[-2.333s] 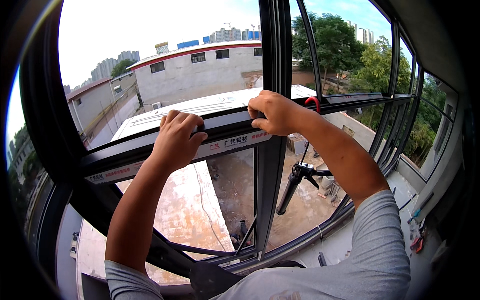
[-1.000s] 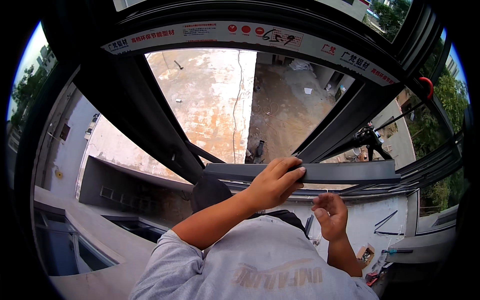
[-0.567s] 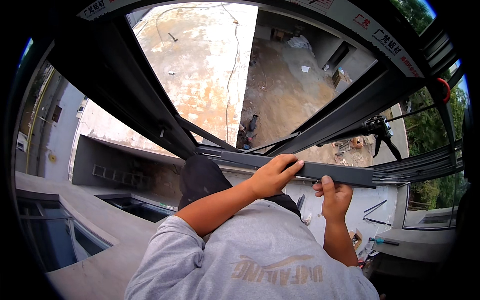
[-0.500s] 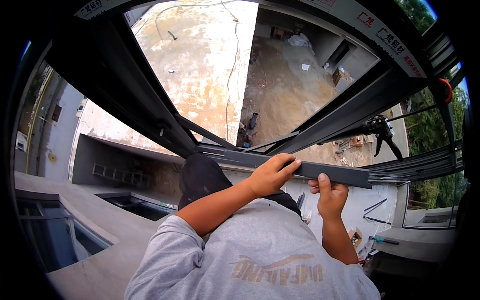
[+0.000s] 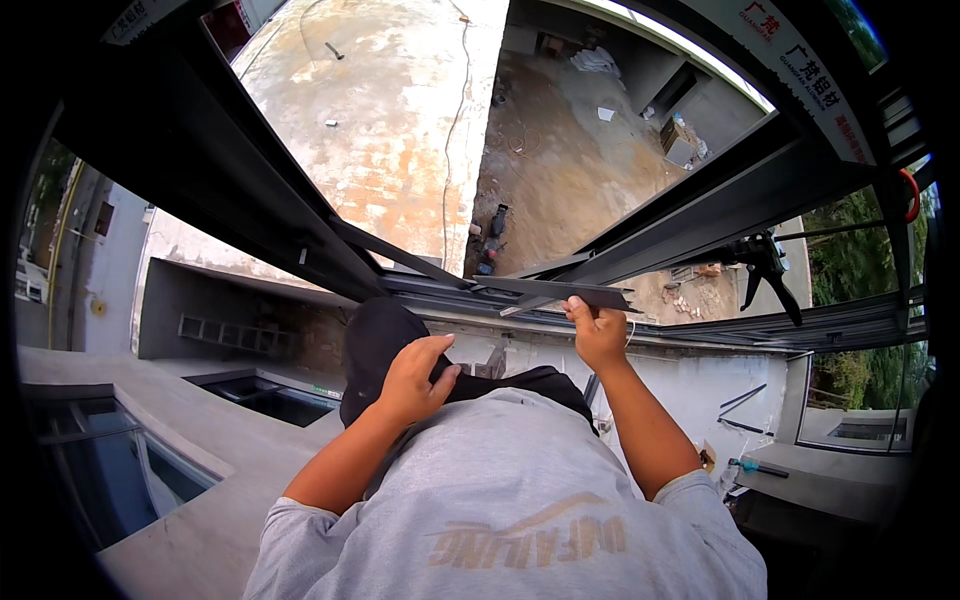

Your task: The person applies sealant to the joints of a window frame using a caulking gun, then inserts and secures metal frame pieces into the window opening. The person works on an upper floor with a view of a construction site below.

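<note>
Pinching one dark metal strip [image 5: 560,293], right hand [image 5: 598,335]; left hand [image 5: 412,378] curls, apparently gripping nothing

Labels on the window frame

A long white label strip [image 5: 800,75] with red characters ran slantwise along the dark frame bar at the upper right, following its curve toward the rim. A second pale strip [image 5: 130,18] with dark marks lay on the frame at the upper left corner, mostly cut off by the edge. The grey shirt [image 5: 520,520] bore a faded tan printed emblem across its chest.
</note>
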`<action>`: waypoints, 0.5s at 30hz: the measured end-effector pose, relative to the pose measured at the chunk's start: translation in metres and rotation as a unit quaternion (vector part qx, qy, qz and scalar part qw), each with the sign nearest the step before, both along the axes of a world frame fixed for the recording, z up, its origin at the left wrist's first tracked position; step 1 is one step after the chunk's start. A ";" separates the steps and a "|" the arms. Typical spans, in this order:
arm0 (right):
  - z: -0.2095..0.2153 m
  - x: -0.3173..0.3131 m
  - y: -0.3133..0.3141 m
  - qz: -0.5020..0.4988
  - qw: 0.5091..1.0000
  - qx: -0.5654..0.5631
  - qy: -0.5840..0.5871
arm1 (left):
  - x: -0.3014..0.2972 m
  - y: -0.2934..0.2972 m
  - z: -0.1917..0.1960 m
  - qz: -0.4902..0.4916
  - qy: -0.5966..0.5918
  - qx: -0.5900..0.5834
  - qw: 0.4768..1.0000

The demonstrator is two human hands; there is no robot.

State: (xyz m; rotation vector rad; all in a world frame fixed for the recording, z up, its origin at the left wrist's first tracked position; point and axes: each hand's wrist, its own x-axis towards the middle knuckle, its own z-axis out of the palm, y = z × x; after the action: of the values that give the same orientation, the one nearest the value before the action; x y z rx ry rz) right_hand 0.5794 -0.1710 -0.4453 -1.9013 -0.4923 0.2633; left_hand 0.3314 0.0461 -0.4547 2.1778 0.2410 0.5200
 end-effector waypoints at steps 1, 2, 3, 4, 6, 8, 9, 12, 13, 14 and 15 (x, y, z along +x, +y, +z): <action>-0.004 0.003 0.002 0.000 1.000 -0.005 0.003 | -0.010 0.003 0.003 0.023 -0.004 -0.001 1.000; -0.009 0.006 0.003 0.000 1.000 -0.009 0.006 | -0.021 0.005 0.007 0.051 0.003 0.001 0.999; -0.012 0.008 0.005 0.008 1.000 -0.022 -0.009 | -0.030 0.006 0.009 0.073 0.003 -0.009 0.997; -0.015 0.011 0.005 0.017 0.999 -0.033 -0.019 | -0.038 0.008 0.009 0.095 0.004 -0.017 0.995; -0.020 0.017 0.004 0.037 0.997 -0.054 -0.041 | -0.050 0.010 0.005 0.131 0.023 -0.031 0.991; -0.030 0.016 0.002 0.030 0.999 -0.033 -0.028 | -0.056 0.011 0.004 0.147 0.035 -0.049 0.987; -0.033 0.014 -0.001 0.025 0.999 -0.030 -0.035 | -0.056 0.011 0.003 0.154 0.031 -0.053 0.986; -0.017 0.003 -0.010 0.021 0.997 -0.073 -0.011 | -0.046 0.015 0.003 0.156 0.043 -0.064 0.985; -0.015 -0.003 -0.012 0.025 0.996 -0.089 -0.006 | -0.048 0.016 0.005 0.155 0.053 -0.073 0.984; -0.009 -0.003 -0.020 0.016 0.994 -0.108 -0.011 | -0.040 0.016 0.003 0.141 0.053 -0.085 0.985; -0.009 -0.001 -0.027 0.022 0.994 -0.110 -0.020 | -0.035 0.013 0.002 0.139 0.056 -0.091 0.985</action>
State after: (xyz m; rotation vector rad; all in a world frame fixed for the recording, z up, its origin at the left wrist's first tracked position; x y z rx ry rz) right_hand 0.5785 -0.1981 -0.4547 -2.1145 -0.5496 0.3198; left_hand 0.2961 0.0590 -0.4526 2.0074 0.6362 0.5097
